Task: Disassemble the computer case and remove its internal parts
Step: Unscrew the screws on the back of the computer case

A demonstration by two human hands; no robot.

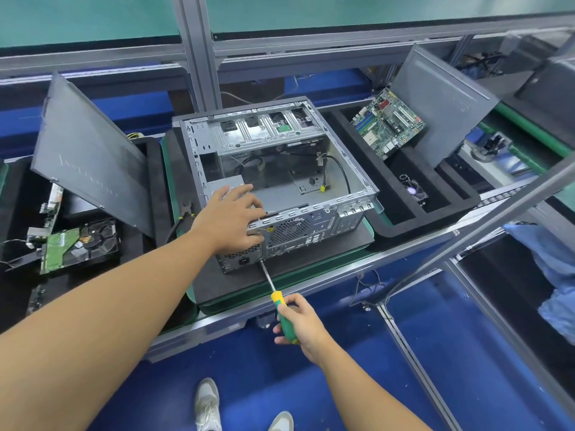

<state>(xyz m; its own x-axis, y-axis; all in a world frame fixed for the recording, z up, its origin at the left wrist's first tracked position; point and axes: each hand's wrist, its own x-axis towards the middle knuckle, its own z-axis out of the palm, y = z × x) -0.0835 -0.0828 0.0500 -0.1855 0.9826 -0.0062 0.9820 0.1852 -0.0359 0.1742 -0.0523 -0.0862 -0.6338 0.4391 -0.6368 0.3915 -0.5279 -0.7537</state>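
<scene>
1. The right grip [300, 321] is wrapped round the handle of the green-and-yellow screwdriver with a bare steel shaft [277, 298]. Its long axis runs from the hand away and slightly left. The tip meets the near rear panel of the open grey metal computer case [314, 220].
2. The tip lands low on that panel, at the right edge of the grey boxed power supply [241, 259], beside its mains socket. No screw head can be made out there. My reading is that a fixing screw of the supply is being worked on.
3. The left grip [230, 219] lies spread over the supply's top and the case's near rim, fingers fairly straight and pressing, curled round nothing. It is the hand nearer the supply and seems placed to steady it.
4. The case lies on its side on a black mat on the green table, open face up, mostly emptied. A black cable with a yellow plug [323, 188] lies loose inside, well right of the supply.
5. Around it:
   - black-handled cutters [186, 209] just left of the case;
   - a grey side panel [87, 157] leaning further left;
   - a green motherboard [389, 126] in the black foam tray [435, 213] to the right.
6. Nothing stands across the screwdriver's line. Only the left wrist sits close above the tip.
</scene>
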